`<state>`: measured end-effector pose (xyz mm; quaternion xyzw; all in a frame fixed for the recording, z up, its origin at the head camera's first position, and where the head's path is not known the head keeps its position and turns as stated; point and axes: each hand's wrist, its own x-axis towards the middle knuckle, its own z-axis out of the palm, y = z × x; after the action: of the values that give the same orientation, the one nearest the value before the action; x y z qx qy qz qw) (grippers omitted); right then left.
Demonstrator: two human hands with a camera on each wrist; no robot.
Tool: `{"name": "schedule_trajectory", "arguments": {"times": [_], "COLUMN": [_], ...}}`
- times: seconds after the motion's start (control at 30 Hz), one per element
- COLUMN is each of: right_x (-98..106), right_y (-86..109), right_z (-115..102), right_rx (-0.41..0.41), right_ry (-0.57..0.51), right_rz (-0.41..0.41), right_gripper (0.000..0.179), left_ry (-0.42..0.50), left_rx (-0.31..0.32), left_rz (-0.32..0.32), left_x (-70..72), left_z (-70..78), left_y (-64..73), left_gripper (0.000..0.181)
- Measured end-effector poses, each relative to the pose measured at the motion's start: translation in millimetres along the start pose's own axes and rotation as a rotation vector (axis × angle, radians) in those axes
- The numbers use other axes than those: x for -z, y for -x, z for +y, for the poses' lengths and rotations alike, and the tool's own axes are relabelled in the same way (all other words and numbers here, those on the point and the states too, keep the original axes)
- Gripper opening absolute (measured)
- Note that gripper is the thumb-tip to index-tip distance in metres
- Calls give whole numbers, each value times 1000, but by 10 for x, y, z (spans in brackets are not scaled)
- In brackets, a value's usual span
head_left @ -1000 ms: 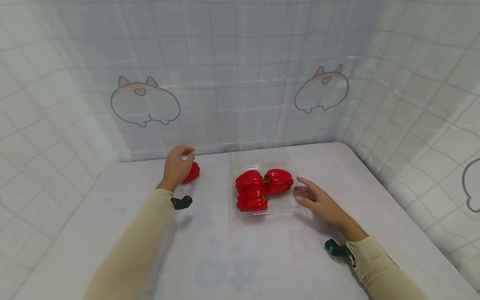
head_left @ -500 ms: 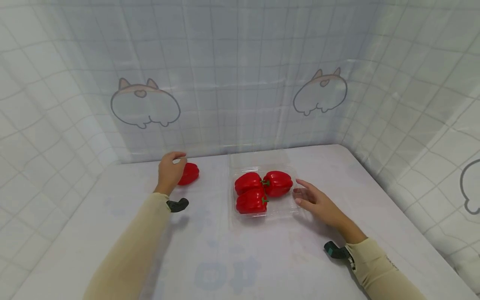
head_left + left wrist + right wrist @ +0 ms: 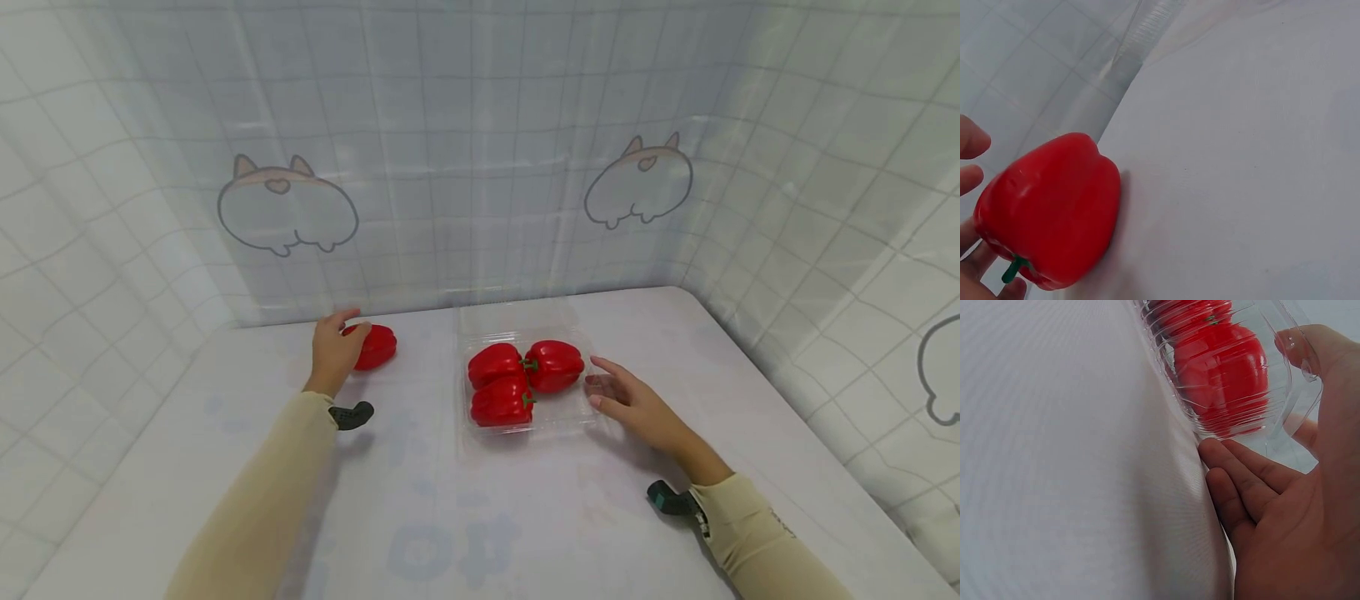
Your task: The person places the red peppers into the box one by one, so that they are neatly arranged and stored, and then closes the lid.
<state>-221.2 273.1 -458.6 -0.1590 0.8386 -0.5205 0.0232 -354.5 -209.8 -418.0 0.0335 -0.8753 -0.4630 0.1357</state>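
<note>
In the head view, my left hand (image 3: pixel 335 350) is at the left end of a red bell pepper (image 3: pixel 375 347) lying on the table. The left wrist view shows the bell pepper (image 3: pixel 1054 212) with its green stem low, and relaxed, spread fingers (image 3: pixel 969 139) around that end. Three more red peppers (image 3: pixel 502 402) sit together in a clear plastic clamshell box (image 3: pixel 566 408), its lid tipped back. My right hand (image 3: pixel 637 408) rests at the box's right side, fingers extended and parted. In the right wrist view, its fingertips (image 3: pixel 1213 450) are right at the box's ribbed lower edge.
A white cloth with faint prints covers the table (image 3: pixel 450 500). Grid-patterned curtains (image 3: pixel 480 167) with cartoon animal drawings rise along the back and both sides. Each wrist wears a dark camera mount (image 3: pixel 352 415).
My left hand has moved left along the loose pepper, leaving more of it showing; the pepper stays nearly in place. My right hand and the box have not visibly moved.
</note>
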Motion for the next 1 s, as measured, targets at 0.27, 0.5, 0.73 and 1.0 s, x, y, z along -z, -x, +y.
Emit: {"name": "schedule_trajectory", "arguments": {"times": [0.27,0.5,0.73,1.0], "right_x": [-5,-9,-11,-5], "right_y": [0,-4,1,-4], "right_z": [-24,-20,-44,-35], "right_rx": [5,5,-4,-3], "right_ry": [2,11,12,7], "right_rz": [1,3,1,-5], "right_gripper": [69,68,69,69], "left_ry": [23,31,22,14], "left_rx": [35,48,71,65], "left_rz": [-33,-40,-50,-70], "left_x": [-9,-44,-65,-75], "left_z": [-48,-83,-131,-180], "left_y": [18,49,69,101], "left_gripper": [47,49,55,61]}}
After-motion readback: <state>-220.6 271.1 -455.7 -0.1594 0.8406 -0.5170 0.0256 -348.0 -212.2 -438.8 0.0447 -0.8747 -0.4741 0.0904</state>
